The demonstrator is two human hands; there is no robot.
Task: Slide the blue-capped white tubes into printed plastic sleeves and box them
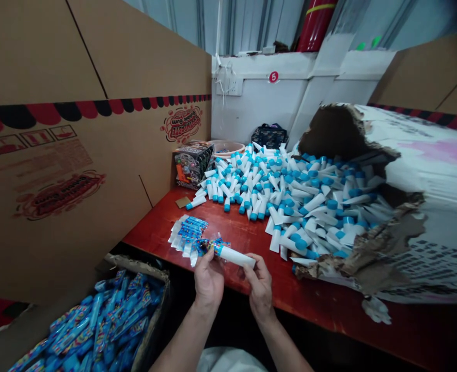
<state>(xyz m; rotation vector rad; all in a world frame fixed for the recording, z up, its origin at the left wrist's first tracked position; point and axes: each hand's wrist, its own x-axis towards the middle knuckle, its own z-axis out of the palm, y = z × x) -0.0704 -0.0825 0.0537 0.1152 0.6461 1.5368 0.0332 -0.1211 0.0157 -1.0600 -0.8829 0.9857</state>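
Observation:
Over the front of the red table [247, 232], my two hands hold a white squeeze tube [234, 256] between them, its cap end to the left. My right hand [259, 289] pinches the flat end of the tube. My left hand [209, 279] is closed on a clear printed wrapper [216, 244] at the cap end. Just behind my left hand lies a fanned stack of blue printed plastic wrappers [189, 230]. A large heap of white tubes with blue caps [259, 181] spreads across the table behind and to the right.
A torn white carton [425, 206] lies on its side at right, tubes spilling from it. Below left, an open box [162, 281] holds many blue wrapped tubes [104, 315]. A tall cardboard carton [135, 139] walls the left. A small printed box [193, 163] stands at the back.

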